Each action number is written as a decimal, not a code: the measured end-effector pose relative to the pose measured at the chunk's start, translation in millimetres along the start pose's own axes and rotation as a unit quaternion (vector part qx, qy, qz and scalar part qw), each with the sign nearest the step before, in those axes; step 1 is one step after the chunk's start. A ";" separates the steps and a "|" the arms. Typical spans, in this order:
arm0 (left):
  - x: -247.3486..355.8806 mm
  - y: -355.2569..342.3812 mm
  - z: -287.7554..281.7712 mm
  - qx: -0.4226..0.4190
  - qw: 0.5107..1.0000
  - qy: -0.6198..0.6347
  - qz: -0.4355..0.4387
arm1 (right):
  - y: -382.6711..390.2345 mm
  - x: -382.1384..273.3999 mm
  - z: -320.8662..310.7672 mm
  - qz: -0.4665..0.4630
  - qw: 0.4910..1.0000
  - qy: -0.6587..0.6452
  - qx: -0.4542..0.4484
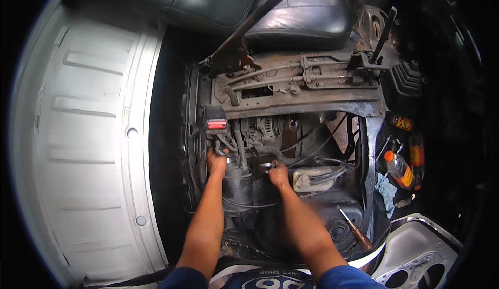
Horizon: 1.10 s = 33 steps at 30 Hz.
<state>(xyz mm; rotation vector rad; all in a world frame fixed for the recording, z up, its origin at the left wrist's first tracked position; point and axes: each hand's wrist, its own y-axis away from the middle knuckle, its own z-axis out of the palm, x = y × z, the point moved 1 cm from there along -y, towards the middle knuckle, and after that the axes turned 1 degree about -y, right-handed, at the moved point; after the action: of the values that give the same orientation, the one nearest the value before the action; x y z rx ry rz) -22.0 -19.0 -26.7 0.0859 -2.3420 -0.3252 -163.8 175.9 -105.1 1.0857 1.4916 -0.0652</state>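
Both my arms reach down into an open engine bay. My left hand (216, 163) is at the bay's left side, just below a black box with a red panel (216, 124). A shiny metal piece (228, 159) shows by its fingertips, and the fingers are mostly hidden among hoses and dark parts. In my right hand (279, 175), fingers closed, is a shiny metal ring (266, 167). Between the hands stands a dark cylindrical housing (237, 182). Right of my right hand lies a pale plastic reservoir (312, 180) with black hoses across it.
A screwdriver (356, 229) lies on the dark cover at lower right. Bottles, among them an orange-capped one (399, 170), and a light blue rag (385, 192) are on the right. A lever (383, 35) and a raised metal bracket (244, 34) stick up beyond the bay.
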 end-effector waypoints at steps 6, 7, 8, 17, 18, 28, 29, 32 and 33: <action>29.6 20.6 -7.4 0.039 0.998 -0.056 0.015 | -1.9 -4.2 -3.1 0.056 0.996 0.042 -0.059; 30.9 19.0 -8.2 0.027 0.998 -0.056 0.016 | -2.2 -5.2 -2.9 0.028 0.997 0.042 -0.053; 30.3 17.1 -8.8 0.010 0.998 -0.064 0.001 | -3.0 -6.0 -2.5 0.020 0.998 0.044 -0.041; 26.5 8.5 4.7 0.084 0.984 -0.156 0.024 | 1.9 -10.5 -4.4 0.019 0.997 0.055 -0.058; 28.6 12.6 3.5 0.090 0.986 -0.141 0.018 | 3.4 -11.4 -5.7 0.025 0.998 0.040 -0.050; 59.3 51.2 0.0 0.117 0.991 -0.008 0.060 | 3.4 -4.3 4.6 0.015 0.998 0.044 -0.048; 61.8 53.9 1.3 0.139 0.988 -0.047 0.057 | 1.0 -3.2 4.2 0.012 0.998 0.052 -0.046; 69.0 60.0 1.2 0.161 0.983 -0.016 0.083 | -1.6 -1.5 1.4 0.013 0.996 0.066 -0.064; 71.6 60.9 0.6 0.166 0.982 -0.010 0.089 | -2.1 -1.6 -0.6 0.022 0.996 0.060 -0.063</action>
<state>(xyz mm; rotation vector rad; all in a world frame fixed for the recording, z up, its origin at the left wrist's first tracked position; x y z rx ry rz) -71.3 28.6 37.6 0.0338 -2.3826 0.1542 -165.8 174.1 -104.7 1.0358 1.5571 0.1259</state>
